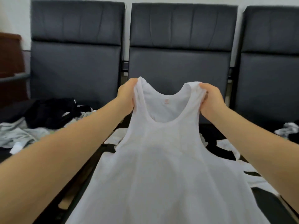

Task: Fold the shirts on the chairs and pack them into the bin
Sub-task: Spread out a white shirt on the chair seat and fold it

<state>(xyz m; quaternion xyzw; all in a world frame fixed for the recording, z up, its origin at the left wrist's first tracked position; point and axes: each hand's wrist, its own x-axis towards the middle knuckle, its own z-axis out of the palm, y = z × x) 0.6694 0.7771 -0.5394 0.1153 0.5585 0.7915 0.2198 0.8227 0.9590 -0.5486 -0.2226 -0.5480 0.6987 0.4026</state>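
Garment in hand: a white sleeveless shirt [163, 159], held up by its two shoulder straps in front of the middle chair [178, 62]; its body hangs down toward the camera and its hem runs out of the bottom of the view.
Left hand [127, 96]: fingers curled round the left strap, pinching the cloth near its top.
Right hand [210, 101]: fingers curled round the right strap in the same way; the two hands are level and apart, so the neckline hangs open between them.
Label: a small pale tag [166, 101] shows inside the back of the neck.
Remaining shirts: a heap of black and grey clothes [40, 120] lies on the left seat; white pieces [226, 144] lie on the middle seat behind the held shirt; a few more lie at the right edge [289, 129].
Bin: not in view.
Step, as judged: spreading the shirt ahead of folding; most of the task appears undone.
Risk 1: the thin straps may slip from a light pinch, dropping one side and skewing the fold.
Risk 2: laying the shirt over the loose pieces beneath could trap wrinkles or drag them along.
Risk 3: uneven strap height would fold the body off-centre.
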